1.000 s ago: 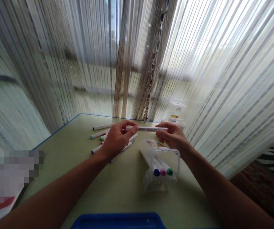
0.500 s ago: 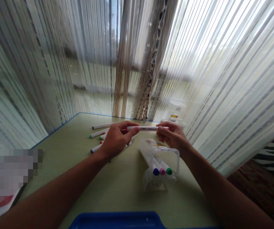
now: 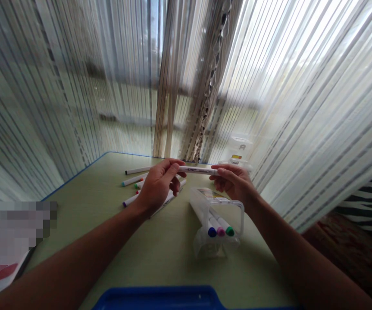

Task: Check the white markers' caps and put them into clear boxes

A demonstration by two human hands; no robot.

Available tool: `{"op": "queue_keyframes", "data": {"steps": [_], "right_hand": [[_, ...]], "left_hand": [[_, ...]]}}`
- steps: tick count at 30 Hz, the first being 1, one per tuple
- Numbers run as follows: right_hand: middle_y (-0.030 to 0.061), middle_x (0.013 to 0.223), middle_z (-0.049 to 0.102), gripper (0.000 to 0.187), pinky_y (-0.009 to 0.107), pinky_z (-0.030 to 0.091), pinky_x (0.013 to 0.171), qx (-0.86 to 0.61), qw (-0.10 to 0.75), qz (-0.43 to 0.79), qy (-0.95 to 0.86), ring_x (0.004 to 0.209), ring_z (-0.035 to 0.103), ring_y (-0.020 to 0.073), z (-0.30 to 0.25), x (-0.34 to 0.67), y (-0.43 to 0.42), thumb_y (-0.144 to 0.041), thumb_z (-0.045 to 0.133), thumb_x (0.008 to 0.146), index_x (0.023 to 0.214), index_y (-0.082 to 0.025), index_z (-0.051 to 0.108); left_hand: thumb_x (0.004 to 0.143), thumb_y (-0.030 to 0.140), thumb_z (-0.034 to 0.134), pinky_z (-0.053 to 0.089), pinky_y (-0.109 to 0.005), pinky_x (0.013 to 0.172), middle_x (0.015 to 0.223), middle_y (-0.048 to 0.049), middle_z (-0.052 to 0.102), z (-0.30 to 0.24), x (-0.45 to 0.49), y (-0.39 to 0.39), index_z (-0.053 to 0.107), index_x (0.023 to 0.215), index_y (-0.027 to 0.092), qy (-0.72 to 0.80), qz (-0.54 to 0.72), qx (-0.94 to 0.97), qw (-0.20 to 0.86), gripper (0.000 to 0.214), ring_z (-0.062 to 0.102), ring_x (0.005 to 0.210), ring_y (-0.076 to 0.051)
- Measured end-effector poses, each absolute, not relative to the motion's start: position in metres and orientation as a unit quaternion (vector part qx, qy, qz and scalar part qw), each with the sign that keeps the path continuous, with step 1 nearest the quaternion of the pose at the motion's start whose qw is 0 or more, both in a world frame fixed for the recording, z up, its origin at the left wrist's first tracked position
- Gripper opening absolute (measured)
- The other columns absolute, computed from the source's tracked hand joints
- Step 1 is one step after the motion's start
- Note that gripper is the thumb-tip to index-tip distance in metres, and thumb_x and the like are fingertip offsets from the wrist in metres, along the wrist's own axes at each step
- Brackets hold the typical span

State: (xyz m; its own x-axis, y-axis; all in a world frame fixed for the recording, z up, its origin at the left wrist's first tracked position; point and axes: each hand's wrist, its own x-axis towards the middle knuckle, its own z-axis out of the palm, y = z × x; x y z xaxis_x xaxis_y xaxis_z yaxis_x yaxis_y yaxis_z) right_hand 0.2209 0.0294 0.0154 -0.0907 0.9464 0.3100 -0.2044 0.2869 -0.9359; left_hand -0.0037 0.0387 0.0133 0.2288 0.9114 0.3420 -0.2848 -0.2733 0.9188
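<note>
A white marker (image 3: 198, 170) is held level above the table, one end in each hand. My left hand (image 3: 161, 183) pinches its left end between thumb and fingers, and my right hand (image 3: 234, 181) grips the right end; both tips are covered by fingers. Just below my right hand lies a clear plastic case (image 3: 241, 215), its open end facing me. Inside it are three white markers (image 3: 220, 226) with blue, pink and green ends. Several loose markers (image 3: 134, 180) lie spread on the table behind and beside my left hand, partly hidden by it.
The pale green table (image 3: 140, 258) has a blue edge. Another clear plastic piece with a label (image 3: 237, 156) stands at the back, behind my right hand. A blue tray-like edge (image 3: 160, 297) is at the front. String curtains (image 3: 124, 86) hang beyond the table.
The marker has shifted slightly up and left. My left fingers have changed their grip, with the thumb now higher and the lower fingers loosened downward. My right hand stays nearly in place.
</note>
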Motion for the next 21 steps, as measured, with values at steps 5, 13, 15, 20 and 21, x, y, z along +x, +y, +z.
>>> {"op": "queue_keyframes", "data": {"steps": [5,13,15,20,21], "right_hand": [[0.0066,0.074,0.077,0.021,0.022,0.044,0.040,-0.326,0.584,0.495,-0.554,0.046,0.062,0.0113,0.017,0.223,0.029,-0.028,0.075,0.076,0.092,-0.016,0.077],[0.0081,0.075,0.078,0.026,0.024,0.044,0.040,-0.330,0.584,0.521,-0.527,0.046,0.062,0.0142,0.022,0.223,0.027,-0.026,0.065,0.070,0.090,-0.015,0.078],[0.0079,0.075,0.078,0.027,0.024,0.044,0.040,-0.329,0.586,0.528,-0.519,0.046,0.062,0.0143,0.023,0.223,0.026,-0.027,0.063,0.069,0.089,-0.015,0.078],[0.0079,0.071,0.078,0.029,0.023,0.045,0.040,-0.331,0.591,0.544,-0.495,0.044,0.062,0.0139,0.026,0.222,0.025,-0.028,0.062,0.067,0.086,-0.014,0.079],[0.0080,0.070,0.078,0.029,0.023,0.045,0.040,-0.332,0.592,0.545,-0.492,0.043,0.062,0.0140,0.026,0.222,0.025,-0.028,0.061,0.067,0.085,-0.014,0.079]], "left_hand": [[0.093,0.030,0.054,0.044,-0.023,0.039,0.076,-0.0038,0.066,0.014,-0.004,0.039,0.062,0.100,0.013,0.270,0.565,0.555,0.548,0.020,0.054,0.044,-0.009],[0.093,0.032,0.054,0.045,-0.024,0.042,0.078,-0.0069,0.069,0.012,-0.006,0.039,0.063,0.105,0.011,0.256,0.573,0.537,0.564,0.026,0.055,0.045,-0.011],[0.093,0.031,0.053,0.044,-0.025,0.042,0.079,-0.0077,0.070,0.012,-0.006,0.039,0.063,0.105,0.011,0.253,0.573,0.535,0.567,0.026,0.055,0.045,-0.011],[0.093,0.030,0.052,0.044,-0.025,0.042,0.079,-0.0098,0.072,0.012,-0.006,0.040,0.063,0.107,0.008,0.245,0.570,0.533,0.575,0.028,0.056,0.045,-0.012],[0.093,0.030,0.052,0.044,-0.025,0.042,0.079,-0.0101,0.072,0.013,-0.006,0.040,0.063,0.108,0.008,0.245,0.569,0.534,0.575,0.028,0.056,0.045,-0.012]]}}
